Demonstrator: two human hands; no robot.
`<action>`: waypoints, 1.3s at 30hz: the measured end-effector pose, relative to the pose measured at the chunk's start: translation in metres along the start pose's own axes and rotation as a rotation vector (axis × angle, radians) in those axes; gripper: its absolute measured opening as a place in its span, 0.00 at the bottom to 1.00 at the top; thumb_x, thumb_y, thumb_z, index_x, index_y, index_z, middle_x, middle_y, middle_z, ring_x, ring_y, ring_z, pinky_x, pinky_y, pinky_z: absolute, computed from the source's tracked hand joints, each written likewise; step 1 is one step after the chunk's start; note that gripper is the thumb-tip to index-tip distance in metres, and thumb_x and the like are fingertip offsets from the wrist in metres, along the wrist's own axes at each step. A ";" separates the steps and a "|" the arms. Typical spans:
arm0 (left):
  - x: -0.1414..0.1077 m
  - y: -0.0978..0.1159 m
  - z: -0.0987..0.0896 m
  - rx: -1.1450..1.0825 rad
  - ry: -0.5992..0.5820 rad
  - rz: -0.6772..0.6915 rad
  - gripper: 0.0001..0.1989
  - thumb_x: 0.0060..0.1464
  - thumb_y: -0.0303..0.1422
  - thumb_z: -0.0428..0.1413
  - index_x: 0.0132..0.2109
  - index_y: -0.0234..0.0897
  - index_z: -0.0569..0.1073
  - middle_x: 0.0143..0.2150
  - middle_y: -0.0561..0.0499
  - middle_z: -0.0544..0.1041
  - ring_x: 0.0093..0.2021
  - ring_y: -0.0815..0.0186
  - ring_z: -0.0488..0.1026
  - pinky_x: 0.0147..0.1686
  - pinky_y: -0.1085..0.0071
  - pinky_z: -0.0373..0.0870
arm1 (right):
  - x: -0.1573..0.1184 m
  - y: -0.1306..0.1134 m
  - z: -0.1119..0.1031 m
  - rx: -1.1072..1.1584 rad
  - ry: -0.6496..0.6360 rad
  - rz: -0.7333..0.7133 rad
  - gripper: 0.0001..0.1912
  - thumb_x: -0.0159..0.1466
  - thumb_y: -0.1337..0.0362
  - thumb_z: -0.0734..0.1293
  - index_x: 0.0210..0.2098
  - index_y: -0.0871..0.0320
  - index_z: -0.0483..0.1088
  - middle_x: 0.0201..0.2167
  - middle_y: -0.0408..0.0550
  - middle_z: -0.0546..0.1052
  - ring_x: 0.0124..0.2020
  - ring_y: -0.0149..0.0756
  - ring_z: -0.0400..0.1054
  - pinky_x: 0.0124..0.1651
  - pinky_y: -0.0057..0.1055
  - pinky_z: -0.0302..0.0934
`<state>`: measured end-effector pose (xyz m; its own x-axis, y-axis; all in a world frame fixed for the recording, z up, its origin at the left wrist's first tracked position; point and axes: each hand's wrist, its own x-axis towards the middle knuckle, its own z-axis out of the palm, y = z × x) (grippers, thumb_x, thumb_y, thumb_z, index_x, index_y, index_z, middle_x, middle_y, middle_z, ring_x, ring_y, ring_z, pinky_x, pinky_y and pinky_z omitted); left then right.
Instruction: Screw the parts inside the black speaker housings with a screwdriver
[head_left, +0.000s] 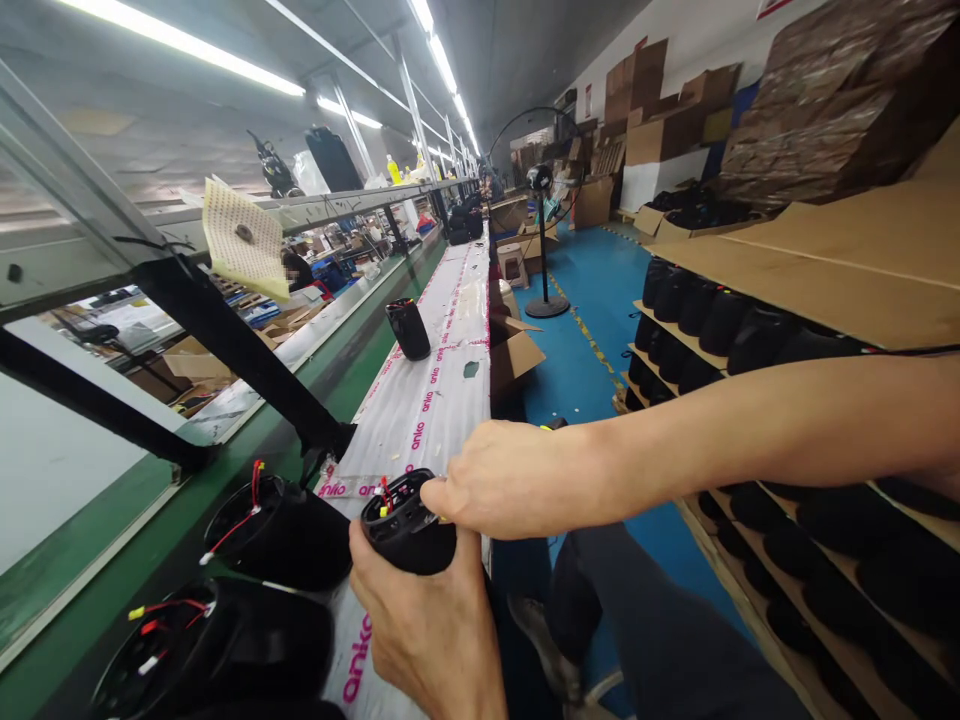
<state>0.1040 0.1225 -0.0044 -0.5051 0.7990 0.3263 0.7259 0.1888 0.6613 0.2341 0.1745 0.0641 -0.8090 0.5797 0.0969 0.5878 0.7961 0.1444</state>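
Note:
My left hand [431, 620] is wrapped round a black speaker housing [412, 545], its open end facing up, low over the bench strip. Red wires with a yellow connector stick out of that opening. At the housing's right rim, my right hand [487, 480] is closed, thumb and fingers pressed together; what it grips, if anything, is hidden. Left of my hands lie two more black housings, an upper one [300, 535] and a lower one [262, 640], both tipped over with wires and connectors hanging from their open ends. Farther up the strip, another black housing [409, 330] stands upright.
A white plastic-covered strip [450, 400] with pink lettering runs ahead beside a green conveyor [360, 370]. Dark posts and a metal rail rise on the left. To the right stand cardboard layers [712, 355] of black housings, a floor fan [544, 240] and stacked cartons.

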 end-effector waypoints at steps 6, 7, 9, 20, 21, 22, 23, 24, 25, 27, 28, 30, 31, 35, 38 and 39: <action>0.020 -0.022 -0.008 -0.291 -0.131 0.001 0.46 0.42 0.51 0.66 0.66 0.37 0.64 0.62 0.35 0.71 0.61 0.40 0.69 0.60 0.44 0.66 | -0.008 0.015 0.016 0.003 0.042 -0.048 0.09 0.74 0.62 0.57 0.43 0.60 0.66 0.30 0.47 0.77 0.26 0.36 0.70 0.23 0.34 0.39; 0.026 -0.028 -0.010 -0.380 -0.204 0.006 0.45 0.42 0.49 0.65 0.66 0.38 0.65 0.61 0.37 0.73 0.61 0.43 0.70 0.61 0.45 0.64 | -0.010 0.017 0.020 -0.008 0.069 -0.065 0.11 0.75 0.59 0.56 0.43 0.60 0.65 0.30 0.47 0.77 0.26 0.36 0.70 0.23 0.34 0.38; 0.034 -0.035 -0.013 -0.532 -0.345 0.037 0.47 0.42 0.47 0.66 0.68 0.40 0.62 0.61 0.40 0.74 0.61 0.45 0.70 0.63 0.47 0.62 | -0.014 0.019 0.029 -0.022 0.125 -0.095 0.13 0.75 0.57 0.56 0.44 0.59 0.64 0.31 0.46 0.77 0.27 0.35 0.70 0.23 0.34 0.37; 0.040 -0.034 -0.020 -0.721 -0.395 -0.043 0.41 0.42 0.45 0.67 0.64 0.42 0.67 0.56 0.44 0.77 0.58 0.46 0.72 0.62 0.48 0.63 | -0.021 0.033 0.048 0.201 0.534 -0.280 0.20 0.76 0.52 0.53 0.45 0.59 0.67 0.33 0.45 0.77 0.33 0.31 0.71 0.29 0.31 0.51; 0.040 -0.034 -0.023 -0.673 -0.363 -0.038 0.40 0.43 0.45 0.67 0.63 0.42 0.67 0.56 0.43 0.77 0.57 0.46 0.72 0.62 0.47 0.63 | -0.019 0.031 0.046 0.222 0.544 -0.255 0.20 0.76 0.52 0.52 0.46 0.60 0.67 0.34 0.45 0.77 0.34 0.31 0.71 0.30 0.31 0.52; 0.040 -0.033 -0.026 -0.608 -0.318 -0.016 0.40 0.43 0.45 0.68 0.63 0.41 0.68 0.56 0.43 0.76 0.57 0.47 0.72 0.62 0.46 0.62 | -0.018 0.029 0.045 0.223 0.531 -0.220 0.20 0.76 0.53 0.52 0.46 0.60 0.67 0.35 0.47 0.78 0.35 0.32 0.72 0.30 0.32 0.51; 0.039 -0.032 -0.028 -0.539 -0.274 0.011 0.40 0.42 0.44 0.68 0.62 0.41 0.69 0.56 0.43 0.76 0.57 0.47 0.72 0.62 0.47 0.62 | -0.016 0.026 0.043 0.214 0.497 -0.185 0.19 0.76 0.53 0.53 0.46 0.61 0.67 0.36 0.47 0.78 0.35 0.33 0.72 0.29 0.32 0.50; 0.039 -0.030 -0.031 -0.488 -0.246 0.025 0.40 0.41 0.44 0.69 0.62 0.41 0.69 0.56 0.43 0.76 0.57 0.48 0.72 0.61 0.48 0.63 | -0.014 0.023 0.041 0.198 0.451 -0.155 0.18 0.76 0.54 0.53 0.45 0.61 0.67 0.36 0.48 0.78 0.35 0.34 0.72 0.28 0.33 0.48; 0.038 -0.029 -0.032 -0.463 -0.233 0.020 0.40 0.41 0.45 0.69 0.62 0.41 0.69 0.56 0.43 0.76 0.57 0.48 0.72 0.60 0.49 0.64 | -0.013 0.019 0.040 0.179 0.401 -0.136 0.17 0.76 0.55 0.54 0.44 0.61 0.67 0.36 0.48 0.79 0.35 0.34 0.73 0.27 0.33 0.45; 0.035 -0.027 -0.035 -0.432 -0.218 0.001 0.41 0.41 0.45 0.69 0.62 0.41 0.68 0.56 0.43 0.75 0.56 0.49 0.72 0.59 0.52 0.66 | -0.010 0.014 0.037 0.152 0.314 -0.116 0.16 0.75 0.55 0.56 0.43 0.61 0.67 0.36 0.47 0.78 0.33 0.36 0.73 0.25 0.34 0.42; 0.034 -0.026 -0.035 -0.415 -0.214 0.001 0.42 0.41 0.45 0.69 0.62 0.41 0.68 0.56 0.43 0.75 0.56 0.49 0.72 0.58 0.52 0.67 | -0.010 0.012 0.036 0.140 0.279 -0.104 0.15 0.75 0.56 0.57 0.43 0.61 0.67 0.35 0.47 0.78 0.33 0.36 0.73 0.25 0.34 0.40; 0.033 -0.025 -0.036 -0.410 -0.216 0.005 0.43 0.39 0.45 0.69 0.63 0.40 0.67 0.56 0.42 0.75 0.56 0.49 0.72 0.57 0.53 0.67 | -0.008 0.009 0.034 0.120 0.229 -0.084 0.14 0.75 0.56 0.57 0.43 0.61 0.66 0.35 0.47 0.78 0.32 0.36 0.73 0.25 0.35 0.38; 0.032 -0.024 -0.036 -0.412 -0.219 0.004 0.44 0.39 0.45 0.70 0.63 0.40 0.67 0.55 0.42 0.75 0.55 0.49 0.72 0.57 0.53 0.68 | -0.008 0.008 0.033 0.114 0.210 -0.079 0.14 0.75 0.56 0.57 0.44 0.61 0.66 0.34 0.47 0.78 0.31 0.37 0.73 0.24 0.35 0.38; 0.029 -0.020 -0.036 -0.416 -0.221 -0.008 0.44 0.38 0.43 0.70 0.63 0.41 0.67 0.54 0.44 0.76 0.54 0.51 0.73 0.54 0.56 0.70 | -0.007 0.007 0.031 0.075 0.171 -0.096 0.12 0.74 0.58 0.58 0.44 0.60 0.65 0.33 0.47 0.78 0.31 0.37 0.73 0.23 0.35 0.37; 0.028 -0.019 -0.036 -0.417 -0.229 -0.002 0.44 0.38 0.43 0.70 0.63 0.41 0.67 0.54 0.44 0.76 0.54 0.51 0.73 0.54 0.56 0.69 | -0.007 0.008 0.030 0.047 0.167 -0.121 0.12 0.75 0.58 0.57 0.44 0.60 0.65 0.33 0.47 0.77 0.31 0.37 0.73 0.23 0.35 0.38; 0.028 -0.019 -0.036 -0.417 -0.233 0.004 0.44 0.38 0.43 0.70 0.63 0.41 0.67 0.55 0.44 0.76 0.53 0.51 0.73 0.54 0.55 0.69 | -0.006 0.009 0.030 0.042 0.166 -0.126 0.12 0.75 0.58 0.56 0.44 0.60 0.65 0.33 0.47 0.77 0.30 0.37 0.73 0.23 0.35 0.38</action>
<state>0.0596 0.1203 0.0168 -0.3503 0.9148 0.2010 0.4541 -0.0218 0.8907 0.2447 0.1829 0.0350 -0.8638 0.4416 0.2427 0.4792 0.8688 0.1248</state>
